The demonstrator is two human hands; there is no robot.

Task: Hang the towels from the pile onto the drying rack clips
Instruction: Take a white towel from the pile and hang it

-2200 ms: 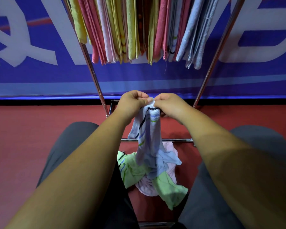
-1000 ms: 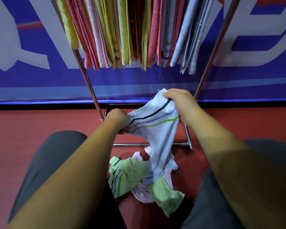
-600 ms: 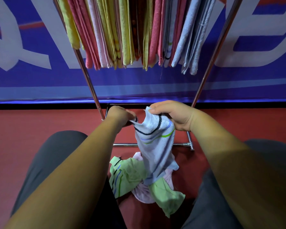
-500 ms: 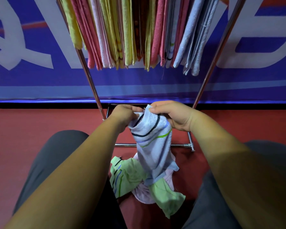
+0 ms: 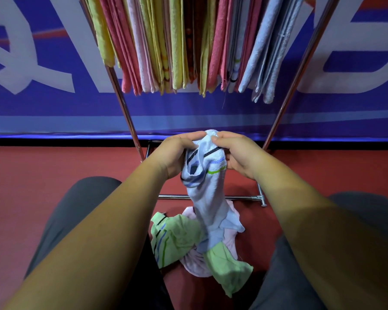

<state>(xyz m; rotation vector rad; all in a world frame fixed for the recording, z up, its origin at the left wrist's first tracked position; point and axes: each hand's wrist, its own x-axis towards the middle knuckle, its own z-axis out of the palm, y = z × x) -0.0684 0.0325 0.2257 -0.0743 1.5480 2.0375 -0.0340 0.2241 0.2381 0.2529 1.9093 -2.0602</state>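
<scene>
**Q:** What do the two hands hold?

**A:** The left hand (image 5: pixel 173 154) and right hand (image 5: pixel 242 155), side by side at centre, both grasp the upper hem of a pale blue towel (image 5: pixel 207 198). The fingers of each hand are curled, with the thumb against the forefinger, pinching the bunched cloth. The fingertips of the two hands nearly meet at the towel's top corner.

**Q:** How does the towel lie?

**A:** It hangs downward from the hands, folded loosely on itself. A black, a blue and a green stripe cross it just below the grip. Its lower end reaches the pile (image 5: pixel 195 262) on the floor. Whether it rests on the pile or only hangs in front of it is unclear from this angle.

**Q:** What makes up the pile?

**A:** A green striped towel (image 5: pixel 177 238) and a pink towel (image 5: pixel 232 236) lie crumpled together. They sit on the red floor (image 5: pixel 54 166) between the person's knees, which are in grey trousers (image 5: pixel 81 204).

**Q:** And the rack?

**A:** The drying rack (image 5: pixel 127 115) has two slanted metal uprights, one to the left and one to the right of the hands. They are joined low down by a crossbar (image 5: pixel 173 197) behind the blue towel. The hung towels (image 5: pixel 184 41), yellow, pink, red and pale blue, are packed close between the uprights. They hang above the hands, well apart from the held towel. Behind stands a blue banner (image 5: pixel 31 104) with large white lettering.
</scene>
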